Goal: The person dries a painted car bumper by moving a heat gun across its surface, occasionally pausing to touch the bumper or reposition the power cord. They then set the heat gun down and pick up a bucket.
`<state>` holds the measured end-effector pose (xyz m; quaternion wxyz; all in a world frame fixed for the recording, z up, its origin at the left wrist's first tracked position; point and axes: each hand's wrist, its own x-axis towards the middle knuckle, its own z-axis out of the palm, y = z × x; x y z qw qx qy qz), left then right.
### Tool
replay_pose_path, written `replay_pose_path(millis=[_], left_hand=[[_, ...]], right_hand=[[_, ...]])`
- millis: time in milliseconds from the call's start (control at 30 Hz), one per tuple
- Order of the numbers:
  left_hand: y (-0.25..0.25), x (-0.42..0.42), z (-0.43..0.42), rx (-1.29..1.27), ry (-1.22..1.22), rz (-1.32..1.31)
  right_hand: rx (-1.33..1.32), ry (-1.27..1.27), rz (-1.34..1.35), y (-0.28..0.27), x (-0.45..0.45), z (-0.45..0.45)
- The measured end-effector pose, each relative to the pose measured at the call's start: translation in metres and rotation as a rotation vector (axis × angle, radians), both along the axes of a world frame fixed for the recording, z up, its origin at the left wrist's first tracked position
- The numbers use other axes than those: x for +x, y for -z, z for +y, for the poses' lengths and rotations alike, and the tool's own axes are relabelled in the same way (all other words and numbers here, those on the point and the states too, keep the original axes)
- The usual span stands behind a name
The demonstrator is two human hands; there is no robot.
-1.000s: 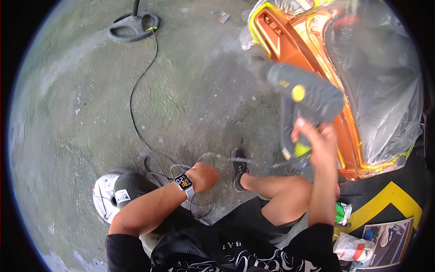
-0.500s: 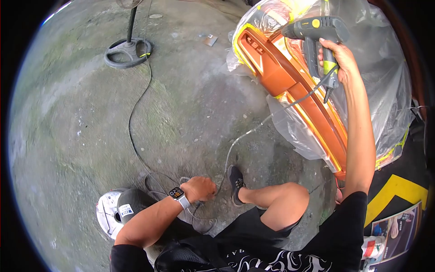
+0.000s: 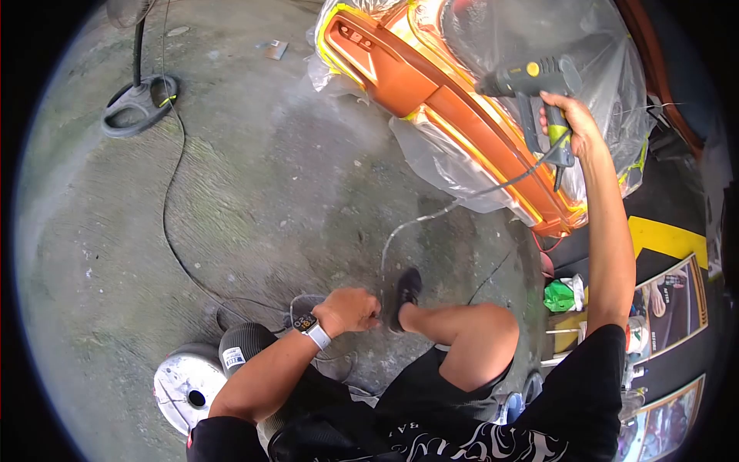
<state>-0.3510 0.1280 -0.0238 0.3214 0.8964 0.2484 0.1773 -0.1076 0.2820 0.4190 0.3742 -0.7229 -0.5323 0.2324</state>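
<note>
My right hand (image 3: 571, 123) grips the handle of a dark grey heat gun (image 3: 539, 77) with yellow-green trim. Its nozzle points left, over a glossy orange-brown car body panel (image 3: 454, 115) edged with yellow masking tape. Clear plastic sheeting (image 3: 608, 46) covers the area around the panel. A grey power cord (image 3: 431, 215) drops from the gun's handle in a curve toward the floor. Low in the middle, my left hand (image 3: 350, 309), with a watch on the wrist, is closed on that cord; the fingers are partly hidden.
A round stand base (image 3: 140, 106) is on the concrete floor at upper left, with a thin cable (image 3: 165, 192) running from it. A white-topped round stool (image 3: 181, 389) sits at lower left. At right lie a green-and-white bag (image 3: 564, 294) and framed posters (image 3: 673, 300).
The view has swung right, so the panel and stand base sit further left. The heat gun has shifted along the panel toward its lower right end. Both hands stay closed.
</note>
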Motion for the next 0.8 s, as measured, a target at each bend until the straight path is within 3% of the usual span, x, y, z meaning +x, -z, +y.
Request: replay_pose_path(millis=[167,367,567,700,800], left_hand=[[-0.008,-0.005,-0.010,0.027,-0.030,-0.143],[-0.042,-0.010,-0.030,0.057,-0.177,-0.010],[-0.079,0.044,-0.061,0.107,-0.187,-0.057],[-0.083,0.095,-0.068,0.023,-0.172,-0.041],[-0.101,0.131,-0.079,-0.073,-0.190,-0.046]], right_hand=[[0.063,0.066,0.033,0.006,0.062,-0.038],[0.143,0.134,0.172,0.014,0.174,-0.080],[0.229,0.211,0.232,0.029,0.317,-0.148],[0.227,0.245,0.329,0.039,0.421,-0.191],[0.286,0.232,0.257,0.046,0.480,-0.222]])
